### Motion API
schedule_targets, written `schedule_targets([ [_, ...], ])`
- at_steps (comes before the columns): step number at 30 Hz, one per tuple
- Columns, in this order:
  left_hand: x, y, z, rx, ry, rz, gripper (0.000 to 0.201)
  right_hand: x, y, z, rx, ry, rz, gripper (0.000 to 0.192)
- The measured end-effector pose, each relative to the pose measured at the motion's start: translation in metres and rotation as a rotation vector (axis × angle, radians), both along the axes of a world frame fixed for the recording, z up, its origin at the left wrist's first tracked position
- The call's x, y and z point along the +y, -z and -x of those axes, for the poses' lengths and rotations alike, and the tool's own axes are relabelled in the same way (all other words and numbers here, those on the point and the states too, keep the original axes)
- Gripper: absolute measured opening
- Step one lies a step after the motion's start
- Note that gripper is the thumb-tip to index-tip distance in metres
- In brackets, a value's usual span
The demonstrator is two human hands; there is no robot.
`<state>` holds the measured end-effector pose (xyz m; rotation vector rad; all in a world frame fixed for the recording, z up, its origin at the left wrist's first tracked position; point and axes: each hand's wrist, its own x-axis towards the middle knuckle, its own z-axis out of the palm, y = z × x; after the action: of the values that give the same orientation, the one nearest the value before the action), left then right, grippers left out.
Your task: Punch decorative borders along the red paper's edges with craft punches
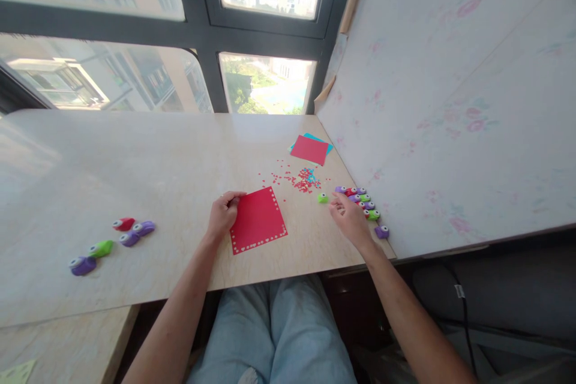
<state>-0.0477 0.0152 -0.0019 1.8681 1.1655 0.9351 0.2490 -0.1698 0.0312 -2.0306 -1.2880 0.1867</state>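
Note:
A square sheet of red paper (257, 222) lies on the table, with small shapes punched along its left, bottom and right edges. My left hand (224, 214) grips its upper left side, thumb on top and the other fingers partly hidden. To the right, my right hand (348, 216) hovers over the table with loosely curled fingers, and nothing shows in them. Just left of its fingertips stands a green craft punch (323, 198), apart from the hand. Beyond that hand are several craft punches (355, 198) in purple, red and green, set close together in rows and partly covered by it.
Small red and blue paper cutouts (306, 180) are scattered behind the sheet. Farther back lies a stack of red and blue paper (310, 150) near the papered wall (450, 102). Several more punches (129, 239) stand at the left. A window (270, 84) borders the back.

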Motion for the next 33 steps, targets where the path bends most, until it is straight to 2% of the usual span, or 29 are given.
schedule_targets([
  [2, 0.000, -0.001, 0.000, 0.007, 0.000, -0.002, 0.033, 0.010, 0.007, -0.004, -0.054, -0.052, -0.019, 0.042],
  [5, -0.001, -0.003, 0.000, 0.012, 0.009, -0.011, 0.032, 0.024, 0.015, -0.009, -0.147, -0.121, 0.032, 0.044],
  [10, -0.002, -0.002, -0.001, 0.013, 0.011, -0.024, 0.032, 0.034, 0.016, -0.008, -0.173, -0.191, 0.141, 0.025],
  [17, -0.002, 0.002, -0.002, 0.027, 0.069, -0.067, 0.030, 0.033, 0.023, 0.026, 0.000, -0.451, -0.002, 0.028],
  [24, -0.002, 0.004, -0.002, 0.014, 0.079, -0.084, 0.030, 0.053, 0.036, 0.061, 0.051, -0.489, -0.082, 0.030],
  [28, -0.001, 0.004, -0.004, 0.053, 0.021, -0.103, 0.031, 0.064, 0.037, 0.065, 0.045, -0.480, -0.070, 0.031],
  [33, 0.002, 0.004, -0.012, 0.112, -0.048, -0.113, 0.035, 0.063, 0.036, 0.067, 0.041, -0.460, -0.073, 0.035],
])
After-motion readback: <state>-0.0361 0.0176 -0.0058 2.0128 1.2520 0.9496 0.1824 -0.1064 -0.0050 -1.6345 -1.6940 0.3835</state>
